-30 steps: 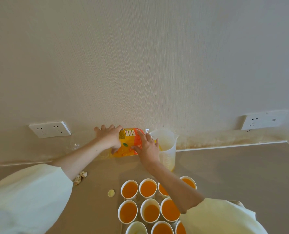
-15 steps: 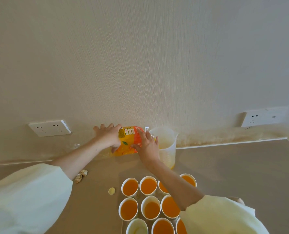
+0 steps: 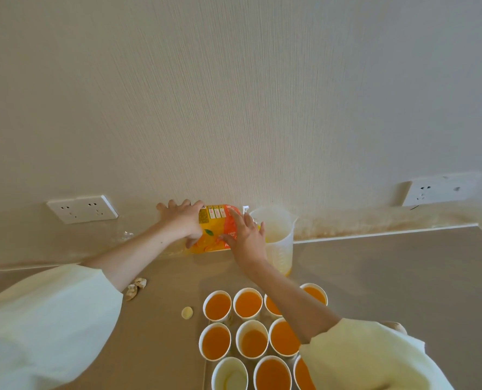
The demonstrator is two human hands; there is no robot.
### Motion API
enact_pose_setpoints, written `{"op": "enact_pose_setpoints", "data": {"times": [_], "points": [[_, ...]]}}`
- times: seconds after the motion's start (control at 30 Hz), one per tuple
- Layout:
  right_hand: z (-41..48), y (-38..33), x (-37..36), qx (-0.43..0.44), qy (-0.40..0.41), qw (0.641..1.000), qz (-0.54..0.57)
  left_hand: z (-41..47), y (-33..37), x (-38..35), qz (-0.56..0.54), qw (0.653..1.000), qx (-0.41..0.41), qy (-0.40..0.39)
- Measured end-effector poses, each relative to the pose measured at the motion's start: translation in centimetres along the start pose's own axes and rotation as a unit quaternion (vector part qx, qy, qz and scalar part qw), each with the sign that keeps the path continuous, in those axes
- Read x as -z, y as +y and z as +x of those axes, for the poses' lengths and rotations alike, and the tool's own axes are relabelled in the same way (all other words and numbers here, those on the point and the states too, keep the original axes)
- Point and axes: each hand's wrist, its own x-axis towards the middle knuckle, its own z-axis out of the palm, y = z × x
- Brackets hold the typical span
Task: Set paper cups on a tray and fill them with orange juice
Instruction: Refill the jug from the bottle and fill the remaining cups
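Left hand curled round juice carton base, right hand clasping its side; tipped toward jug at 3 o'clock. Risk of surge overshooting rim.

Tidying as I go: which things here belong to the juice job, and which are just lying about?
Job: juice carton, measuring jug, filled paper cups, empty paper cup.
Lying about: crumpled scraps, small yellow disc.
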Motion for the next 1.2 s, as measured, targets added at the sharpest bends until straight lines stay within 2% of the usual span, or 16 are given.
{"op": "enact_pose_setpoints", "data": {"times": [1.2], "points": [[-0.2, -0.21, -0.17, -0.013, 0.007, 1.0, 0.011, -0.14, 0.14, 0.47, 0.017, 1.0, 0.001, -0.001]]}}
